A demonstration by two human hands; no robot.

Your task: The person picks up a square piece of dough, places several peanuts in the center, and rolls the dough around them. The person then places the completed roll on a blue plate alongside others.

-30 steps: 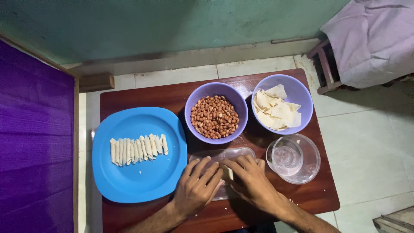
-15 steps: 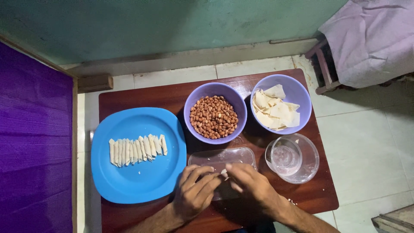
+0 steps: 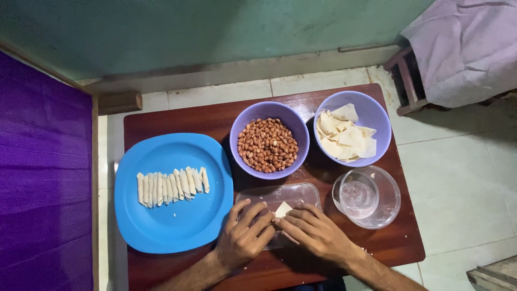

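My left hand (image 3: 243, 233) and my right hand (image 3: 313, 230) rest side by side on a clear plastic lid (image 3: 280, 195) at the front of the brown table (image 3: 177, 116). Their fingertips pinch a small pale pastry sheet (image 3: 283, 208) between them, one corner sticking up. To the left lies a blue plate (image 3: 177, 226) with a row of several rolled pastry sticks (image 3: 171, 186). Behind the hands stand a purple bowl of peanuts (image 3: 268, 143) and a purple bowl of pastry sheets (image 3: 349, 134).
A clear glass bowl holding a smaller glass (image 3: 367, 196) stands right of my hands. A purple panel (image 3: 43, 178) borders the table's left side. A cloth-covered wooden stool (image 3: 458, 48) stands on the tiled floor at the far right.
Both hands have drawn closer together over the lid, and the pastry sheet now shows a raised corner between the fingertips. Bowls and plate have not moved.
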